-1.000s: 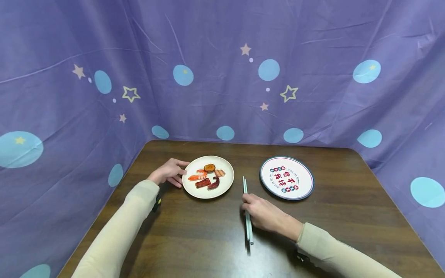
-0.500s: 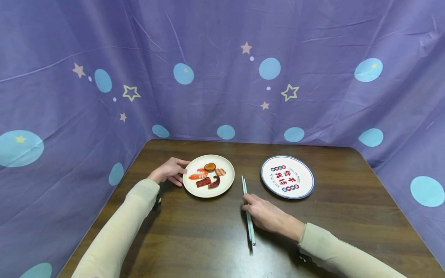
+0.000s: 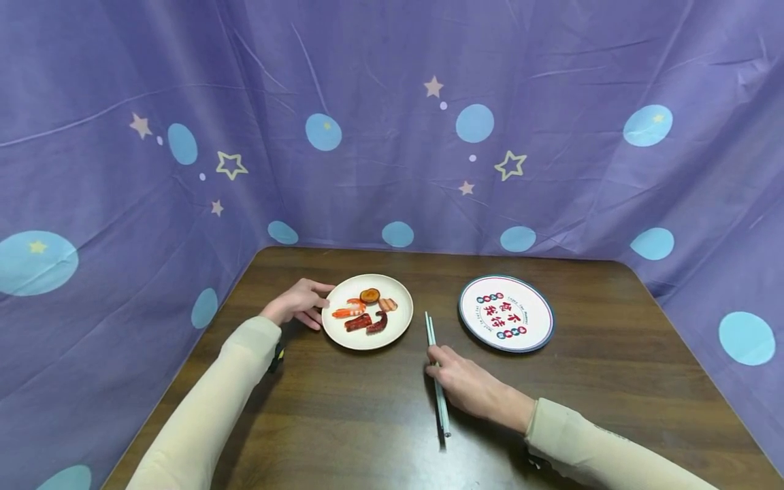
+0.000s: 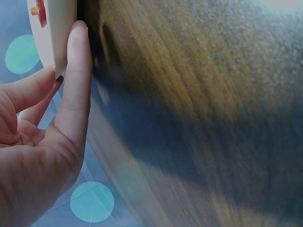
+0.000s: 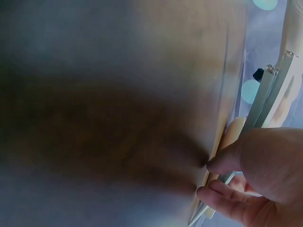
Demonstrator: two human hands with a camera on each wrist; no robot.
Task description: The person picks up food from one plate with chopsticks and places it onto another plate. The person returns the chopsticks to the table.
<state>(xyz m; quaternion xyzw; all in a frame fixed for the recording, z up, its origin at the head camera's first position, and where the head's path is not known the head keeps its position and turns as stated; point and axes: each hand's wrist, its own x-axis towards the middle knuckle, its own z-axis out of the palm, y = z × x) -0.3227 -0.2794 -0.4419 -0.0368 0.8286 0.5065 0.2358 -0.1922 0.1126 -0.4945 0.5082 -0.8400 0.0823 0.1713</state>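
My left hand (image 3: 300, 303) pinches the left rim of a cream plate (image 3: 333, 331); in the left wrist view the thumb meets the rim while another finger lies along the plate's underside (image 4: 64, 33). On that plate lie a shrimp (image 3: 349, 311), a round brown slice (image 3: 369, 295), a striped pinkish slice (image 3: 388, 304), a dark red chunk (image 3: 358, 322) and a curled tentacle-like piece (image 3: 377, 322). My right hand (image 3: 468, 384) pinches a pair of pale green chopsticks (image 3: 442, 408) near their middle, low over the table. Its fingertips partly hide them.
A white plate (image 3: 527, 306) with a blue rim and red lettering sits right of the chopsticks. Everything stands on a brown wooden table (image 3: 343, 422). Behind and beside it hangs a purple curtain (image 3: 380, 75) with stars and blue dots.
The chopsticks have tilted slightly, their near ends shifting a little to the right. My right hand has come marginally closer to me. The left hand and both plates stay put.
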